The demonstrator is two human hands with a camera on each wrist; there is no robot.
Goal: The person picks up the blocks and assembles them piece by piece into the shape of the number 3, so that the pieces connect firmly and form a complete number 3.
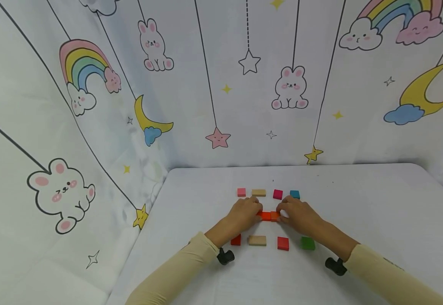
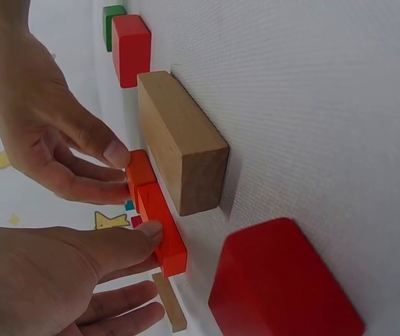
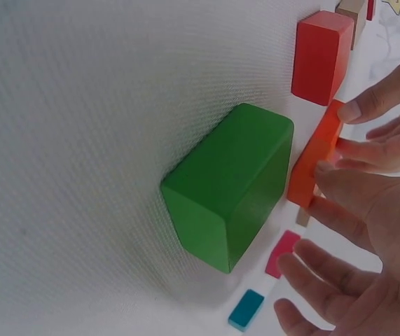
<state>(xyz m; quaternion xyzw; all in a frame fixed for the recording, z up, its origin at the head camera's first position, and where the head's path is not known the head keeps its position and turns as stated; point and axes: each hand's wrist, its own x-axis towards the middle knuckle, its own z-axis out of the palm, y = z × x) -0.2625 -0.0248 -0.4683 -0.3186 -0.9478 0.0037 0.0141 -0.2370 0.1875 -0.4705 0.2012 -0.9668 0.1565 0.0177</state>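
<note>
Two orange blocks lie end to end on the white table, between my two hands. My left hand (image 1: 244, 213) pinches the longer red-orange block (image 2: 163, 227) between thumb and fingers. At the other end, my right hand (image 1: 300, 215) has thumb and finger pinching the orange block (image 2: 141, 170). In the left wrist view the two blocks meet at their ends. Nearer my body, a wooden block (image 1: 257, 240) lies just in front of them, with a green block (image 3: 231, 171) below my right wrist and a red block (image 1: 236, 240) partly hidden by my left.
Behind my hands runs a row of small blocks: pink (image 1: 241, 192), wooden (image 1: 258, 192), crimson (image 1: 277, 194) and blue (image 1: 295, 194). Another red block (image 1: 283, 243) sits in the front row. A patterned curtain (image 1: 183, 106) borders the table's back and left.
</note>
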